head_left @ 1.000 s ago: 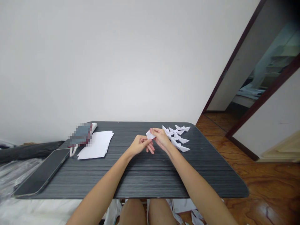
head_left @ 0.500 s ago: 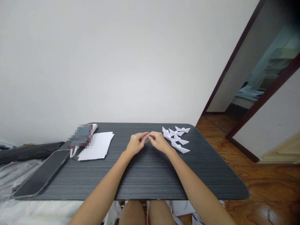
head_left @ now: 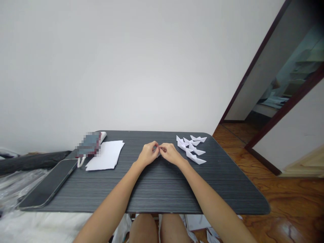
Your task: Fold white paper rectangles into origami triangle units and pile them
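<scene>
My left hand (head_left: 147, 154) and my right hand (head_left: 170, 153) meet fingertip to fingertip over the middle of the dark striped table (head_left: 152, 189). Both are closed in a pinch on a small folded white paper piece (head_left: 158, 151), which the fingers mostly hide. Several finished white paper boats (head_left: 192, 148) lie in a cluster just right of my right hand.
A stack of white paper sheets (head_left: 105, 155) lies at the left back of the table, with a blurred packet (head_left: 89, 144) beside it. A black phone (head_left: 49, 184) lies at the left edge. More paper (head_left: 199, 222) lies on the wooden floor under the table.
The folded paper was held up and visible between my hands; now both hands have come down and together, pinching it nearly out of sight.
</scene>
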Action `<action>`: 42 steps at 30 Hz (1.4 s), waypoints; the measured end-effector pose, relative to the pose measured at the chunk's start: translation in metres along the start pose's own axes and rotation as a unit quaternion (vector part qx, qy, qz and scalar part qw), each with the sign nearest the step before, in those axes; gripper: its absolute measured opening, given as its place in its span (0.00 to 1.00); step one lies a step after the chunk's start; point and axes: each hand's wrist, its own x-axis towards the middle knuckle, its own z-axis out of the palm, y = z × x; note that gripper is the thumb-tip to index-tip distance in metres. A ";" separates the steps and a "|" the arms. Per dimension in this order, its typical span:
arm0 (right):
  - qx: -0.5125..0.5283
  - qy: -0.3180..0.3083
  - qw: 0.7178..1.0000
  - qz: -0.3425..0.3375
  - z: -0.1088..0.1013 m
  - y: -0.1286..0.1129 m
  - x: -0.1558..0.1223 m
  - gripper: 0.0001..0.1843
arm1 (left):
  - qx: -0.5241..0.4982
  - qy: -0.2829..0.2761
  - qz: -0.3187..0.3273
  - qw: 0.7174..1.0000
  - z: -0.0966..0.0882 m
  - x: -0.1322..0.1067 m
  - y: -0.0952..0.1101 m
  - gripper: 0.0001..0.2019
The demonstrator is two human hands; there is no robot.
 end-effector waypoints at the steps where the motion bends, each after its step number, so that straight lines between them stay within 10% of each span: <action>1: 0.005 -0.002 1.000 0.003 0.001 0.001 0.000 0.11 | 0.012 -0.004 0.003 1.000 0.000 0.000 0.000 0.05; 19: 0.077 0.021 0.994 0.074 0.008 0.015 0.000 0.13 | 0.033 0.007 0.045 0.998 0.005 -0.001 -0.011 0.09; 28: 0.133 -0.037 0.990 -0.014 -0.012 0.015 -0.002 0.17 | -0.055 0.067 -0.011 0.996 -0.001 0.003 -0.011 0.10; 42: 0.065 -0.036 0.997 -0.037 -0.018 0.011 -0.003 0.09 | -0.192 -0.036 -0.029 0.980 0.000 0.000 -0.008 0.06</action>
